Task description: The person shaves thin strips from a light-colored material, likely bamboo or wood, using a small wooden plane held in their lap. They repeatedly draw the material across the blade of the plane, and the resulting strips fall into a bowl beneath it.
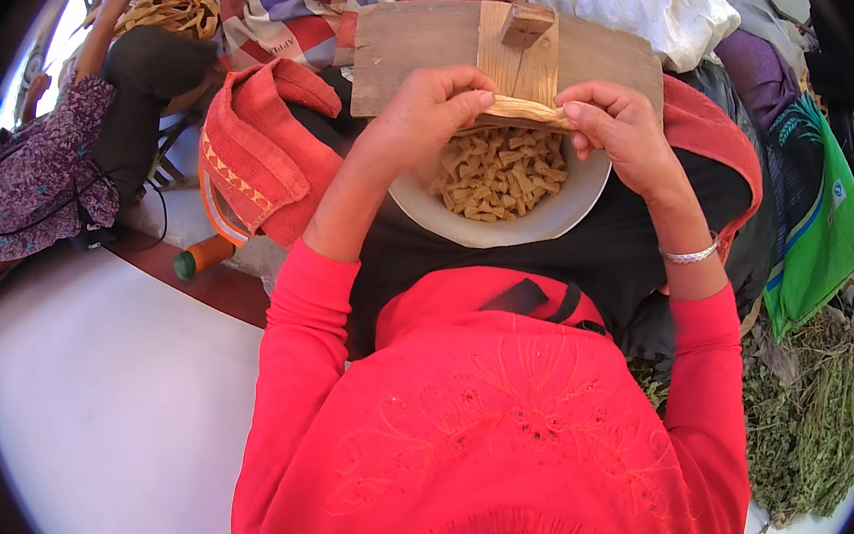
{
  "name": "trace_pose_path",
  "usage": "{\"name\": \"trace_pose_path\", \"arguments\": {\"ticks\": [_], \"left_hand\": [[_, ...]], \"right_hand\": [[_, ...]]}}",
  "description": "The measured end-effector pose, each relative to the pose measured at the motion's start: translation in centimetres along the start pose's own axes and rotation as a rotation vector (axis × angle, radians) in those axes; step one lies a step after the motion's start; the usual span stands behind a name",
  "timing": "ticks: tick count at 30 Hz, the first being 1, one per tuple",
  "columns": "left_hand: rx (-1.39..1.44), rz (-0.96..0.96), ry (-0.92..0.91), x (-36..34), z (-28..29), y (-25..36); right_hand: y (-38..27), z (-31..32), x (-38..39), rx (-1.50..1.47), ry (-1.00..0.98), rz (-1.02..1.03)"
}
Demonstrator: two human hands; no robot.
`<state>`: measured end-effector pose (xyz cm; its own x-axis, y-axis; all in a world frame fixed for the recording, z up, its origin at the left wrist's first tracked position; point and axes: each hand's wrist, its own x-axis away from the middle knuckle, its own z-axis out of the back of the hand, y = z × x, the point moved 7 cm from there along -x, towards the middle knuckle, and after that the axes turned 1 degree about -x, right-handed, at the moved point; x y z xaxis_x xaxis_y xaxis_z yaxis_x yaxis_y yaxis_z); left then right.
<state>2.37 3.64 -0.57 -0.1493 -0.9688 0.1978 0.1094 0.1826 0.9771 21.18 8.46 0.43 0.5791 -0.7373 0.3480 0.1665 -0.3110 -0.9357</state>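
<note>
My left hand (433, 109) and my right hand (620, 140) pinch the two ends of a pale yellow dried strip (521, 111), stretched sideways along the front edge of a wooden board (415, 40). A small upright wooden block (525, 24) is on a lighter plank at the board's middle. Below the strip, a white bowl (498, 234) on my lap holds several short pieces of the same yellowish material (502, 178), partly hidden under the board and hands.
A co-worker (48, 177) works at the left near coiled yellow strips (166, 16). Red cloth (265, 154) lies beside my lap. A white sack (617, 16) is behind the board; a green bag (815, 247) and dried plants (806, 427) are at the right.
</note>
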Motion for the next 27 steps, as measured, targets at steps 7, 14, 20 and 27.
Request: {"name": "trace_pose_path", "arguments": {"ticks": [7,14,20,27], "left_hand": [[-0.022,-0.061,0.138,-2.4,2.0,-0.4],[-0.411,-0.178,0.274,-3.9,2.0,-1.9],[-0.468,-0.036,0.387,-1.2,3.6,-2.5],[0.318,0.063,0.034,1.6,-5.0,1.4]], "right_hand": [[0.2,0.6,-2.1,0.09,0.13,0.105],[0.2,0.2,-3.0,0.543,0.255,0.302],[-0.9,-1.0,0.9,0.786,0.27,0.676],[-5.3,-5.0,3.6,0.892,0.363,1.028]]}}
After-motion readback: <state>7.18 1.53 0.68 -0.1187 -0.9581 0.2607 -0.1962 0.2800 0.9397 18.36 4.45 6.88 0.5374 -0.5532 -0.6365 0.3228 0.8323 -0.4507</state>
